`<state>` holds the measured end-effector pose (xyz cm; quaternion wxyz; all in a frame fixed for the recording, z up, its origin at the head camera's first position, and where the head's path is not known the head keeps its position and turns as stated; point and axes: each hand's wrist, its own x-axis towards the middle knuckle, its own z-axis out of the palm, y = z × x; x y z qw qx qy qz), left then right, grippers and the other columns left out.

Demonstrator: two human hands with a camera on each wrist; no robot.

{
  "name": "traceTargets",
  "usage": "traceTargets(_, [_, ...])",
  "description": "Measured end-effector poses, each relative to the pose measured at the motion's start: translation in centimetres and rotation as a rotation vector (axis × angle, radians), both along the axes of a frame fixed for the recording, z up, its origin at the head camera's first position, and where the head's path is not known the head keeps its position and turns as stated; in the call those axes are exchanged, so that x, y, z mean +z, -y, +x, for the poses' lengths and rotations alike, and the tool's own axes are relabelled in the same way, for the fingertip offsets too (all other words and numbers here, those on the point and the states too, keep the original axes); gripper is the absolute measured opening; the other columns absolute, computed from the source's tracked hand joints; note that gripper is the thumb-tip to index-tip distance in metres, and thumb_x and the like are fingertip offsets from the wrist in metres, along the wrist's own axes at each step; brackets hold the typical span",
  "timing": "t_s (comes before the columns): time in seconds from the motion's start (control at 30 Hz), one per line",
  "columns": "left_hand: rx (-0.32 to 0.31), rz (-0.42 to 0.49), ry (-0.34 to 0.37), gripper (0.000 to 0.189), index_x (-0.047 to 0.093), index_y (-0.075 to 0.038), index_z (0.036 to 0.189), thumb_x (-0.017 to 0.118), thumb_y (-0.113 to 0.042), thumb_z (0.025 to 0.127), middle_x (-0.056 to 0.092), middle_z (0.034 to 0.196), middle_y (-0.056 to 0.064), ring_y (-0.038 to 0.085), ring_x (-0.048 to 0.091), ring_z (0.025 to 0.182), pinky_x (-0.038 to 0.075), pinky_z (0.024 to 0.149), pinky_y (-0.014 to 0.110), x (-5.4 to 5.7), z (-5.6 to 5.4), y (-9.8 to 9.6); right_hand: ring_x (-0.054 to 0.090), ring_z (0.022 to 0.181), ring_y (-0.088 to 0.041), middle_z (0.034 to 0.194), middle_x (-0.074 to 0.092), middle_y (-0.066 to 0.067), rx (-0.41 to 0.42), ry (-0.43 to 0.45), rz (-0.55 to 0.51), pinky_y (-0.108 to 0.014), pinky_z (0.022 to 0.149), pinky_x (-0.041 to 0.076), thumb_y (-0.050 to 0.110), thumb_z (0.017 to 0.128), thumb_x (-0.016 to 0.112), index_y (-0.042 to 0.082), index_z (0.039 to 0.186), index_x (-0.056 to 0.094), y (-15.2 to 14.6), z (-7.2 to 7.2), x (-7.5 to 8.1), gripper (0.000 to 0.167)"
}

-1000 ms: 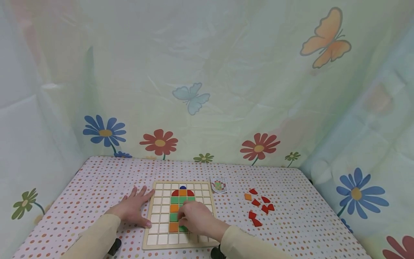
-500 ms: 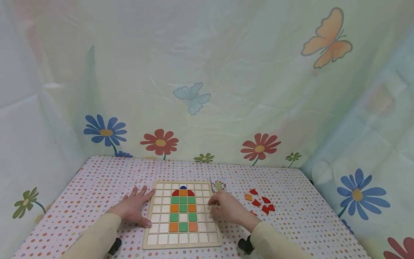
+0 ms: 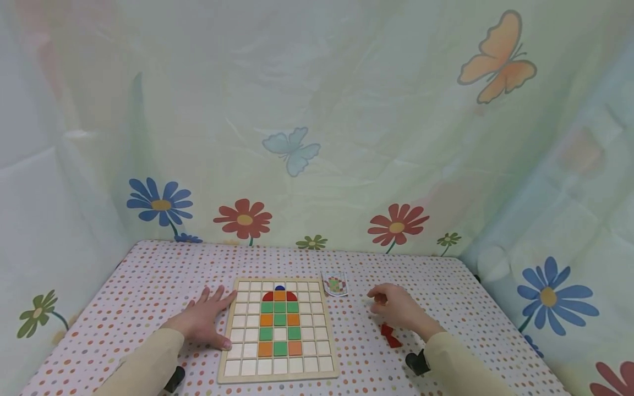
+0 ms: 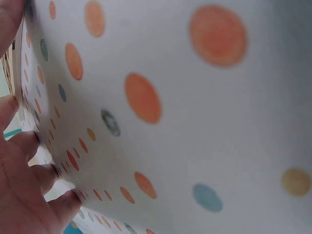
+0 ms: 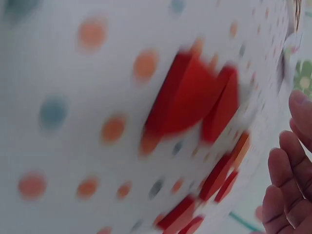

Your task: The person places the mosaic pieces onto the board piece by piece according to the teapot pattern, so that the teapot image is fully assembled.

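Note:
A wooden grid board [image 3: 229, 379] lies on the dotted tablecloth. Orange and green squares [image 3: 279, 319] sit in its middle columns, topped by two red rounded pieces and a small blue piece [image 3: 280, 287]. Spread fingers of my left hand [image 3: 200, 320] rest at the board's left edge and on the cloth. My right hand [image 3: 400, 309] is over the loose pieces at the right, fingers loosely bent and nothing visible in them. In the right wrist view, red pieces [image 5: 183, 97] and an orange square [image 5: 240, 150] lie on the cloth near those fingers.
A small card with a coloured pattern [image 3: 335, 284] lies at the board's upper right corner. Two red pieces [image 3: 393, 341] show just below my right hand. A floral curtain [image 3: 317, 165] hangs behind the table.
My right hand has left the board and moved right to the loose pieces. A lighter orange square now shows at the pattern's lower right. The left hand stays put.

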<state>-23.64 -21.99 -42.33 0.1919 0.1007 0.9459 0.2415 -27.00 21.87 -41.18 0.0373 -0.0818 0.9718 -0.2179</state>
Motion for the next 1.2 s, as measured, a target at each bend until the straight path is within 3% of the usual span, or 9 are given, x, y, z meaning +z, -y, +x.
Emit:
traceTargets(0.13, [0.001, -0.004, 0.005, 0.113, 0.031, -0.008, 0.161, 0.093, -0.036, 0.07, 0.014, 0.167, 0.033, 0.062, 0.002, 0.151, 0.008, 0.118, 0.078, 0.0, -0.1, 0.0, 0.06, 0.09, -0.018, 0.102, 0.068, -0.005, -0.001, -0.009, 0.029, -0.04, 0.081, 0.056, 0.006, 0.088, 0.078, 0.003, 0.112, 0.073, -1.5, -0.6, -0.2, 0.025])
traceTargets(0.43, [-0.013, -0.005, -0.001, 0.112, 0.031, -0.006, 0.16, 0.092, -0.035, 0.071, 0.014, 0.166, 0.035, 0.064, 0.002, 0.15, 0.009, 0.116, 0.08, -0.2, -0.1, 0.0, 0.064, 0.098, -0.021, 0.111, 0.071, -0.008, -0.061, 0.077, 0.06, -0.047, 0.092, 0.058, 0.01, 0.089, 0.079, 0.001, 0.119, 0.07, -3.1, -1.8, -0.9, 0.033])
traceTargets(1.2, [-0.005, -0.013, 0.0, 0.113, 0.032, -0.007, 0.16, 0.093, -0.036, 0.07, 0.014, 0.166, 0.034, 0.063, 0.002, 0.15, 0.009, 0.116, 0.079, -0.1, -0.1, 0.0, 0.058, 0.087, -0.018, 0.095, 0.068, -0.004, -0.079, 0.081, 0.104, -0.042, 0.086, 0.057, 0.011, 0.087, 0.08, 0.004, 0.104, 0.073, -2.7, -2.4, -1.6, 0.019])
